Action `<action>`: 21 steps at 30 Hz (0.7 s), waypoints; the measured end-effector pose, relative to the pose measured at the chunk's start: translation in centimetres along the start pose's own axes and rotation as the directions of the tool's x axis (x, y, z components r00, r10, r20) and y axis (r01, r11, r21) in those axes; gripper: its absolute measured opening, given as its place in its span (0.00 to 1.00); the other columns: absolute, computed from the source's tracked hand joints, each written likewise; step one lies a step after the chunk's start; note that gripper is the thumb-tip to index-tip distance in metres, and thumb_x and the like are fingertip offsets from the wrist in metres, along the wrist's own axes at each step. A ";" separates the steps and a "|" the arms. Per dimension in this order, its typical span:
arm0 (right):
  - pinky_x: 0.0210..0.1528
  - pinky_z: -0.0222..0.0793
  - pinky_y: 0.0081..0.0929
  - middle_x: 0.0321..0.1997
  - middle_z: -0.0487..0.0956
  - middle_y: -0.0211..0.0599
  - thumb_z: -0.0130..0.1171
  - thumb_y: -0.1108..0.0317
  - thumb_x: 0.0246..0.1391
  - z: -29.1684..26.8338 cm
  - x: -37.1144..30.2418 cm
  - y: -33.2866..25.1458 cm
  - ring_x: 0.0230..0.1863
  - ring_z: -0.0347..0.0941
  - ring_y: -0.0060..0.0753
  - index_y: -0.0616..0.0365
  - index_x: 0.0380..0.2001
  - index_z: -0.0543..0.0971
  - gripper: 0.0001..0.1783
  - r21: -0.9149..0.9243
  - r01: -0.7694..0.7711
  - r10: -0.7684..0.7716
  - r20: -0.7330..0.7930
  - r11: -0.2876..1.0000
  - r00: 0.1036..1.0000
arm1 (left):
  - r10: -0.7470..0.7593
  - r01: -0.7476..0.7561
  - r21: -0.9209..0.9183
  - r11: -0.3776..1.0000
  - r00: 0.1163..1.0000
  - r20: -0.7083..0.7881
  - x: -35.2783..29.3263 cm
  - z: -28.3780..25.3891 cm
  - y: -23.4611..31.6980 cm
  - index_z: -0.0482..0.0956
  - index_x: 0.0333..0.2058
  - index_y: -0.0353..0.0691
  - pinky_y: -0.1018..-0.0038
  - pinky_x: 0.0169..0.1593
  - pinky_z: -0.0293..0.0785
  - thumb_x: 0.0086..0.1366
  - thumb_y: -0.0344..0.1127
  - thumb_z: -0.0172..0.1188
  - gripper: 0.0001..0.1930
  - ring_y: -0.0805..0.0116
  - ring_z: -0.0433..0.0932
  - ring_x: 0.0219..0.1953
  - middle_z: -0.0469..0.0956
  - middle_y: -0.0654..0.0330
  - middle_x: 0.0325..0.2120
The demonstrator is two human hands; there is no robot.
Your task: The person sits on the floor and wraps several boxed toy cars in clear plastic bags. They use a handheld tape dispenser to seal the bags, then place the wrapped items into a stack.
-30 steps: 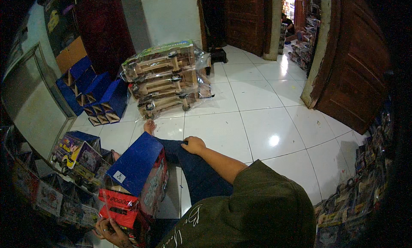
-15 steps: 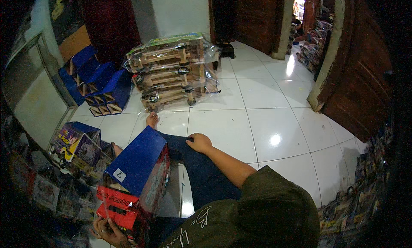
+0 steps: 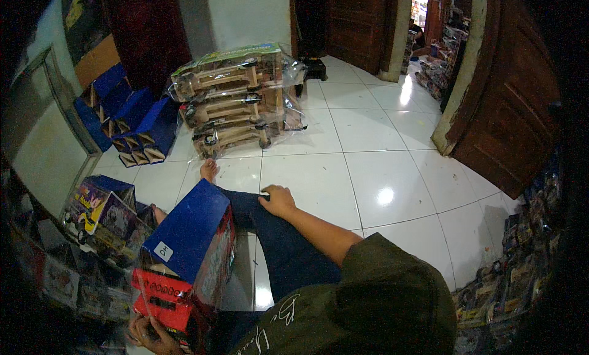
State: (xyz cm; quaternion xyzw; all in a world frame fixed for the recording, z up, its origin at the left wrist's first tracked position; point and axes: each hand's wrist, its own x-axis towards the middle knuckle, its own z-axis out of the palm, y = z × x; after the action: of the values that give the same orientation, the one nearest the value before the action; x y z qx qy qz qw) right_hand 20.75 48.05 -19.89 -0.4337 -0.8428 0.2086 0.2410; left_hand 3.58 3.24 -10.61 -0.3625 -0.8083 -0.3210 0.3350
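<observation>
**Left hand (image 3: 152,336) grips a wrapped blue-and-red toy (image 3: 191,226); right hand (image 3: 277,200) rests on the knee**

The toy lies aslant beside the seated person's legs, at the lower left of the view, its blue top facing up and its red end panel (image 3: 162,301) toward the left hand. That hand is bent around the lower part of the red end, with the thumb and fingers pressed against the clear wrapping (part of its hold is hidden by the toy itself). A small white label (image 3: 163,250) sits on the blue top, near the red end.

The right hand holds nothing; it lies loosely open, palm down, over the knee of the dark blue trousers (image 3: 288,254).

Just left of the toy stands a wrapped purple-and-yellow toy truck (image 3: 98,209). Beyond the person's bare foot (image 3: 208,169), on the white tiled floor (image 3: 380,171), wrapped wooden toy trucks (image 3: 230,103) are piled on their sides, wheels outward. Blue boxes (image 3: 144,129) with open ends stand left of that pile. Wrapped packages (image 3: 503,281) crowd the lower right, below a brown door (image 3: 506,103).
</observation>
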 end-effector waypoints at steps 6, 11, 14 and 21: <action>0.56 0.58 0.41 0.49 0.74 0.40 0.59 0.63 0.47 -3.2 0.8 -7.9 0.54 0.66 0.47 0.53 0.45 0.75 0.20 0.166 0.518 -0.390 -0.481 0.839 0.786 | -0.149 0.134 -0.234 0.963 0.988 -0.048 0.3 1.1 0.7 0.75 0.27 0.35 0.55 0.60 0.51 0.59 0.30 0.59 0.05 0.54 0.72 0.43 0.75 0.56 0.30; 0.56 0.59 0.41 0.47 0.75 0.40 0.61 0.66 0.44 -8.3 -0.8 -20.3 0.51 0.68 0.44 0.53 0.45 0.78 0.20 0.192 0.890 -0.710 -0.545 0.413 0.447 | -0.195 0.186 -0.296 0.937 0.981 -0.001 1.7 -0.2 1.8 0.77 0.26 0.38 0.56 0.61 0.50 0.54 0.28 0.62 0.03 0.57 0.72 0.45 0.77 0.56 0.30; 0.54 0.59 0.38 0.46 0.76 0.33 0.63 0.63 0.45 -9.5 -3.1 -27.1 0.52 0.68 0.40 0.49 0.43 0.78 0.19 0.109 0.987 -0.911 -0.382 0.119 0.152 | -0.098 0.101 -0.136 0.986 0.995 0.027 2.8 -1.7 1.7 0.78 0.25 0.42 0.53 0.63 0.39 0.53 0.31 0.64 0.03 0.61 0.73 0.45 0.77 0.62 0.27; 0.59 0.54 0.40 0.43 0.78 0.30 0.63 0.57 0.46 -4.9 -6.5 -36.0 0.53 0.68 0.35 0.49 0.40 0.79 0.17 0.159 0.932 -0.921 0.171 -0.326 -0.351 | -0.011 0.010 -0.028 1.000 1.000 -0.026 4.0 -3.9 1.6 0.79 0.26 0.47 0.48 0.63 0.33 0.53 0.35 0.65 0.03 0.65 0.74 0.45 0.77 0.67 0.26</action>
State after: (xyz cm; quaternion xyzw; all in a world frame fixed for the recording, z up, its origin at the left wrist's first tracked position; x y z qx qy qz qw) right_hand 4.25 24.04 2.71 0.4570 -0.8655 -0.0483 0.1993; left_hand 4.04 2.58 -4.88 -0.3588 -0.8011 -0.3388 0.3388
